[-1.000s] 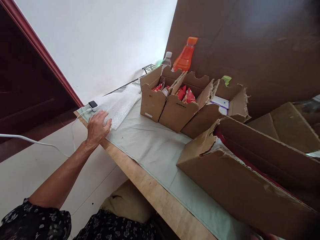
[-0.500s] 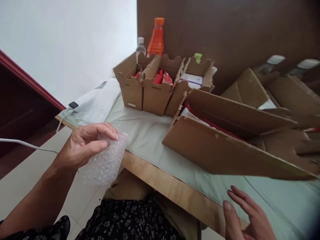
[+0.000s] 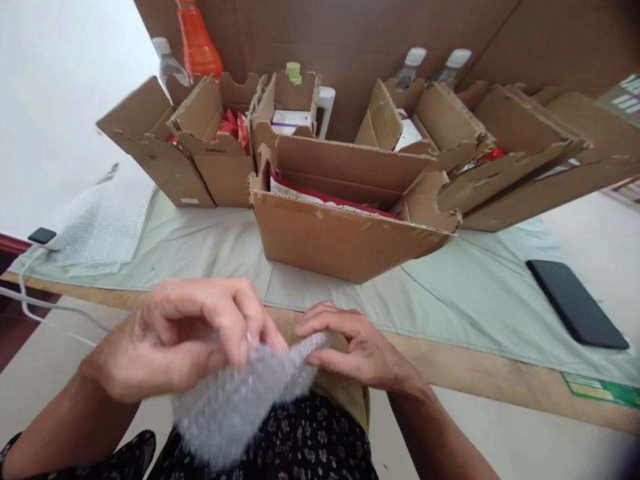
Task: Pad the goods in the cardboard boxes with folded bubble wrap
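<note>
A small bubble wrap bag (image 3: 235, 407) hangs over my lap, in front of the table's near edge, slightly blurred. My left hand (image 3: 185, 333) pinches its upper edge between thumb and fingers. At the bag's right corner, my right hand (image 3: 357, 343) grips the plastic between thumb and fingertips. Whether anything is inside the bag cannot be made out. Just beyond the hands stands an open cardboard box (image 3: 345, 243) with a red-edged packet (image 3: 330, 200) in it.
More cardboard boxes (image 3: 220, 173) line the back, some holding red packets. Behind them stand an orange bottle (image 3: 197, 50) and clear bottles (image 3: 410, 67). Flat bubble wrap (image 3: 100, 227) lies left by a white cable (image 3: 23, 293). A black phone (image 3: 575, 303) rests right.
The view has turned to the right. My left hand has brought the bubble wrap bag in front of me, and my right hand, empty before, has closed on its corner.
</note>
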A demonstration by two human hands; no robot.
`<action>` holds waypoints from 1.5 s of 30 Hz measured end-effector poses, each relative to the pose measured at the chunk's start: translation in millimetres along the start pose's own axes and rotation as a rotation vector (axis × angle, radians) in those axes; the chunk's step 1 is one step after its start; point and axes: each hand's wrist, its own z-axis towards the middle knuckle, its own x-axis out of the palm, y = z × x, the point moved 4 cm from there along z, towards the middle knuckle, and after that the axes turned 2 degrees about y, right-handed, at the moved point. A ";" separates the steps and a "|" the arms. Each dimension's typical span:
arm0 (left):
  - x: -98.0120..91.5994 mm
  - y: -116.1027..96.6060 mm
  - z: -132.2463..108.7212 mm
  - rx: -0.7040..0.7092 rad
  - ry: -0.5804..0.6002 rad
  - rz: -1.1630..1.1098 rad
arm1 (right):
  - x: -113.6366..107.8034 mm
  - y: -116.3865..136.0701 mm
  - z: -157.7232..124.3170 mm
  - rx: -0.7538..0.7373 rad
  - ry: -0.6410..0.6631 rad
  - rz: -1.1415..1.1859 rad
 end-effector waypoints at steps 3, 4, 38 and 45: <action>-23.5 20.1 6.0 -0.004 -0.209 0.239 | -20.7 -19.2 -20.9 0.203 -0.153 0.120; -29.1 30.9 9.5 -0.006 -0.255 0.304 | -27.7 -24.6 -27.9 0.248 -0.216 0.122; 6.2 127.9 27.9 0.242 -0.161 1.090 | -37.8 -56.3 -90.0 0.133 -0.609 -1.036; -31.2 140.9 35.6 0.223 -0.391 1.222 | -27.9 -69.3 -64.2 0.170 -0.643 -1.120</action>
